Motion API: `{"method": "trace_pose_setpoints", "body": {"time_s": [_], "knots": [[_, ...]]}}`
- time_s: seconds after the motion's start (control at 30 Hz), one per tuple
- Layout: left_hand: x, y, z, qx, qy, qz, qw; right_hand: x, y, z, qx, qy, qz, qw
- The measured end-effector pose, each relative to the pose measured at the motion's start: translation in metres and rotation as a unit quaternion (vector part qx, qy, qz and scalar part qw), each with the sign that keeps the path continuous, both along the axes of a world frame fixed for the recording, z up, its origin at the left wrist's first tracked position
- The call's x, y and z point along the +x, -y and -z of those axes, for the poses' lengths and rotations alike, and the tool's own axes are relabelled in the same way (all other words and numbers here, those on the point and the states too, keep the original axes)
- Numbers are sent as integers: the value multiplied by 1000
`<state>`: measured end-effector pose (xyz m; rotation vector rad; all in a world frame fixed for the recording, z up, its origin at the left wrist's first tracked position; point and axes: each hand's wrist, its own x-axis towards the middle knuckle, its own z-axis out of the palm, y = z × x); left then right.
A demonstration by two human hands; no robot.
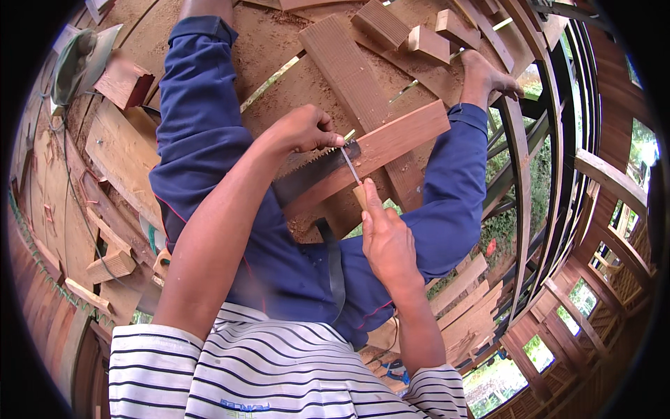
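Observation:
A dark saw blade [305,173] rests with its teeth facing up and away from me, set along a reddish wooden board [405,137]. Whether the blade sits in a slot or only leans on the wood, I cannot tell. Across the teeth near the blade's right end lies a thin metal file [350,166]. My left hand [305,129] pinches the file's far tip between thumb and finger. Wrapped round its pale wooden handle is my right hand [388,241], index finger stretched along it. The board slants up to the right between my legs.
A wide plank [345,70] runs beneath the board, on sawdust-strewn planks. Cut wooden blocks [428,45] lie beyond it. At the left are a reddish block [124,80], a cable [70,157] and offcuts [112,266]. Gaps open between dark beams [555,133] at the right.

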<state>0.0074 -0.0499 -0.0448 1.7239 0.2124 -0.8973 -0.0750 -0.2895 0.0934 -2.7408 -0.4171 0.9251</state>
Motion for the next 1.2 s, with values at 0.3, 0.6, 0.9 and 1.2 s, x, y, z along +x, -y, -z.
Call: {"method": "trace_pose_setpoints", "body": {"time_s": [0.3,0.6,0.9,1.2], "knots": [[20,-26,24,-112,-31,-167,979,53,-49,22,43,49,3,998],[-6,-42,-14,-127,38,-360,924,18,14,17,192,87,23,977],[-8,-13,2,-19,45,-175,983,2,18,15,102,43,20,994],[-8,9,21,6,-6,2,1000,1,-5,-3,-63,13,-10,998]]}}
